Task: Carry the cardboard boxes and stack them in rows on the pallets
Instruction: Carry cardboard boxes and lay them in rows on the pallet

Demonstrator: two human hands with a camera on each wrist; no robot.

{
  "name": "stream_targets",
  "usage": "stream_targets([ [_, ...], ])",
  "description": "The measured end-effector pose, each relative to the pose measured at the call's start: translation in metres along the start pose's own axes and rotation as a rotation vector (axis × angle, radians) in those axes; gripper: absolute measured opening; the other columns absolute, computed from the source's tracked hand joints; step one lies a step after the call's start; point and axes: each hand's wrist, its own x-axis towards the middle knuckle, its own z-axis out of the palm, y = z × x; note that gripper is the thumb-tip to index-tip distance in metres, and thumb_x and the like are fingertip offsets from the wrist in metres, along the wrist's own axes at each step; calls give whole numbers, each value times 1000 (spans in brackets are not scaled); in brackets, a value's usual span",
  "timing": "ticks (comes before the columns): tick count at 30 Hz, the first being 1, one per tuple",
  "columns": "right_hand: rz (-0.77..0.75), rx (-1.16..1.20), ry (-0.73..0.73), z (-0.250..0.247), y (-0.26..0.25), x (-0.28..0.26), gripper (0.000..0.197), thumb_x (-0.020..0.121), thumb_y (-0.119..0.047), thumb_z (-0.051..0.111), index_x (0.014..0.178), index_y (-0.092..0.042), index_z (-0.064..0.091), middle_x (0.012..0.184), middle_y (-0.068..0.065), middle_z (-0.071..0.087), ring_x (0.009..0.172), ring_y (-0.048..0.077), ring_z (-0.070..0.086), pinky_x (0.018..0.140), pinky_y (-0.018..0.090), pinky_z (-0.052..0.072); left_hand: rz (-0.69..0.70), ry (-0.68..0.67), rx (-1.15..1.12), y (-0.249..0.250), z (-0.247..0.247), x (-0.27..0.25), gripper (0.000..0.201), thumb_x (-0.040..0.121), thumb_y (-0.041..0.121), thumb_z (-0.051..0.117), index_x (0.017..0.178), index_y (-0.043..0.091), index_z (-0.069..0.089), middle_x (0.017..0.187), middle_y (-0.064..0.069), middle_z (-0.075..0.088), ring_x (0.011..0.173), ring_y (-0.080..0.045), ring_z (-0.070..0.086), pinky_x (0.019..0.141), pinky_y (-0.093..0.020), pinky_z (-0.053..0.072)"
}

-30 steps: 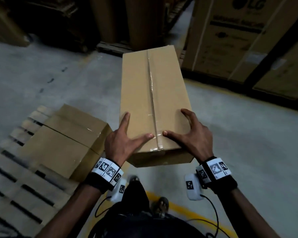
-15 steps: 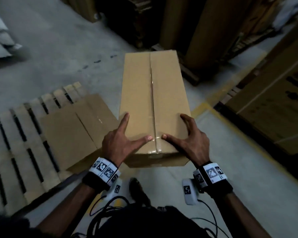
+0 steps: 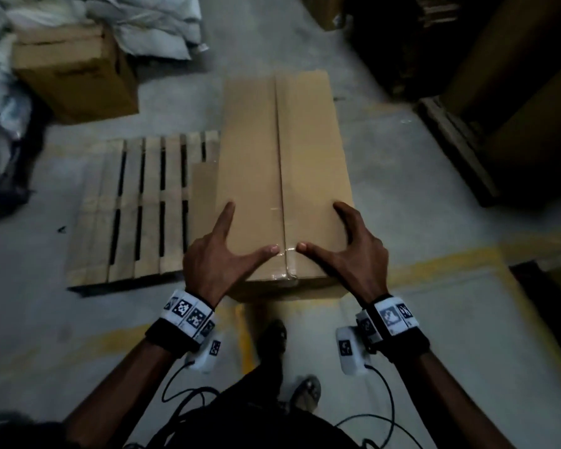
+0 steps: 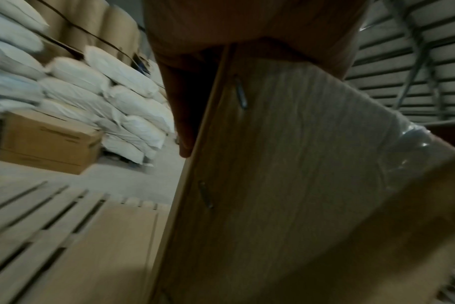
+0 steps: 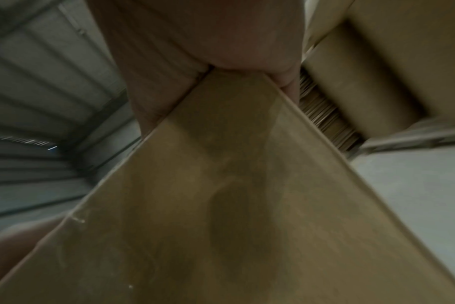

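I carry a long taped cardboard box [image 3: 282,163] [image 4: 286,164] [image 5: 234,205] off the floor, lengthwise in front of me. My left hand [image 3: 221,254] grips its near left corner, thumb and index finger on top. My right hand [image 3: 353,254] grips the near right corner the same way. The other fingers [image 4: 185,115] run down the box's sides. A wooden pallet [image 3: 133,215] [image 4: 26,205] lies on the floor just left of the box. On its right side rests another cardboard box [image 3: 203,202] [image 4: 117,246], mostly hidden behind the carried one.
A separate cardboard box [image 3: 75,66] stands on the floor at the far left, with white sacks [image 3: 149,24] piled behind it. Dark pallets with large cartons [image 3: 467,124] line the right. A yellow floor line [image 3: 450,264] crosses under me near my feet [image 3: 272,338].
The view has swung left: the pallet has moved from my lower left to straight ahead, partly under the carried box. The large cartons slid off to the right. Both hands keep the same hold.
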Motion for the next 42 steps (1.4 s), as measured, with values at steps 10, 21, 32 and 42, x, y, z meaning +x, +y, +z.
stream_targets([
  [10,-167,16,-207,152,-131,1,104,62,-83,77,150,-43,38,152,-18,51,135,13,53,104,32,43,-178,149,-18,-179,-76,17,123,56,104,50,159,48,16,141,-11,62,116,-35,66,96,-41,55],
  [21,-126,34,-367,381,-262,20,107,61,-87,73,152,-44,35,155,-19,45,138,9,48,108,36,45,-321,128,-12,-400,-154,112,117,61,105,40,160,46,19,131,-17,67,104,-36,69,91,-41,55],
  [32,-8,105,-419,544,-203,91,119,58,-82,80,156,-46,22,161,-18,35,145,10,40,114,44,44,-321,50,-18,-507,-58,246,119,64,99,42,161,44,2,125,-19,69,100,-38,69,88,-45,56],
  [42,36,67,-376,681,-73,169,127,59,-81,79,161,-37,17,165,-16,30,143,16,43,113,39,43,-275,36,-9,-577,108,361,115,64,101,39,161,45,13,109,-15,73,80,-32,69,73,-38,57],
])
